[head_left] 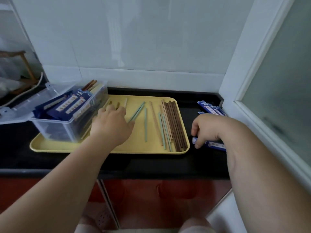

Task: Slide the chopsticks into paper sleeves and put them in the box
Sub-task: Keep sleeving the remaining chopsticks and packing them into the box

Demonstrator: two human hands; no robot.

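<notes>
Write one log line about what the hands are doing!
left hand: on tray, reaching chopsticks | right hand: picking paper sleeve | box: open

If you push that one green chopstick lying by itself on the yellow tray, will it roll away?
The lone green chopstick looks thin, straight and smooth, so it probably slides or rolls a little when nudged. The yellow tray has a raised rim, which would likely stop it. It seems stiff and light, so the left hand nearby should lift it easily.
</notes>
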